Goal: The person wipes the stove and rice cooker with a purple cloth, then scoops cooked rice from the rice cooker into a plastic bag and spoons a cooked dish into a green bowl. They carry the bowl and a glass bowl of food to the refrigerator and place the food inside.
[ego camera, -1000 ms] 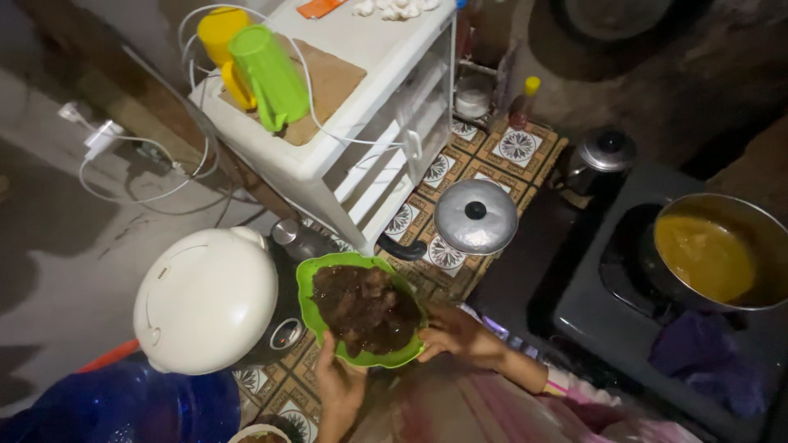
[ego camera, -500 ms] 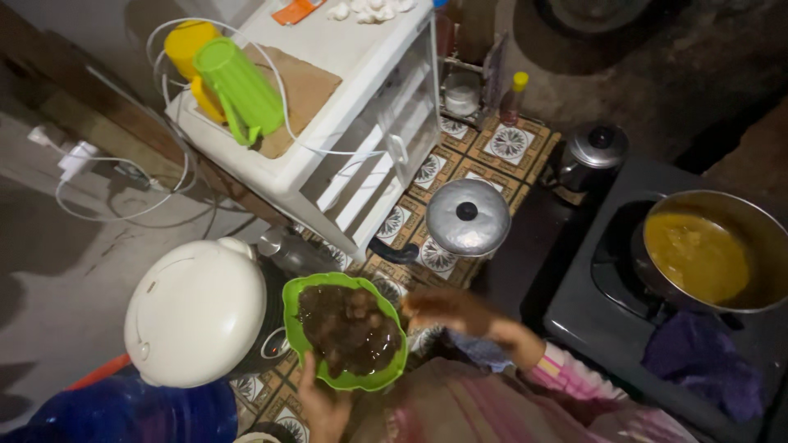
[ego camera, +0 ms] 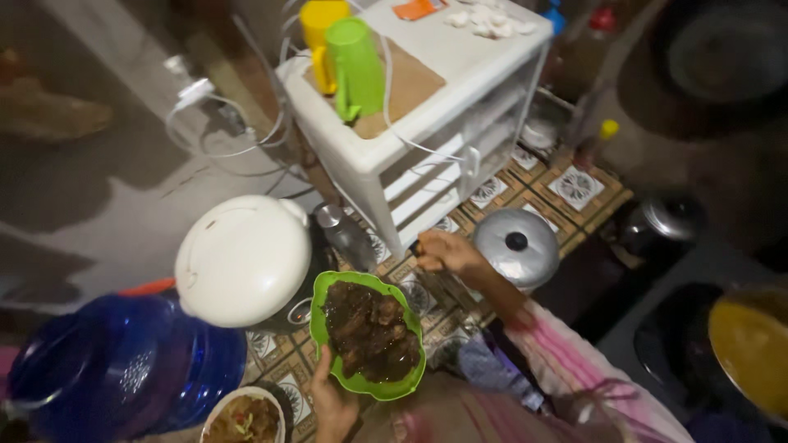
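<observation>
Since a second ago, my right hand [ego camera: 443,253] has left the rim of the green bowl [ego camera: 369,335] and gone out toward one o'clock, up to the foot of the white plastic drawer unit [ego camera: 427,135]. Its fingers are curled around something small and dark; what it is I cannot make out in this dim light.

From the head camera, my left hand [ego camera: 332,402] grips the green bowl by its edge at seven o'clock, thumb on the rim. Only part of that hand shows; the wrist is cut off by the bottom of the picture. Dark brown pieces of food in sauce fill the bowl, too murky to tell apart. The bowl sits low at the middle of the view, just beside the white rice cooker [ego camera: 242,261], which lies at ten o'clock from it.

At eight o'clock from the bowl a blue water container [ego camera: 115,369] is partly cut off by the left edge. A small bowl of food [ego camera: 245,418] at the bottom is half out of view. At two o'clock from the green bowl a metal pot lid [ego camera: 517,246] rests on the patterned tiles. On top of the drawer unit stand a green jug [ego camera: 355,70] and a yellow jug [ego camera: 322,29], the yellow one mostly hidden behind the green. A pan of yellow sauce [ego camera: 751,349] at three o'clock is blurred and cropped by the right edge. White cables [ego camera: 222,135] trail over the floor at eleven o'clock.
</observation>
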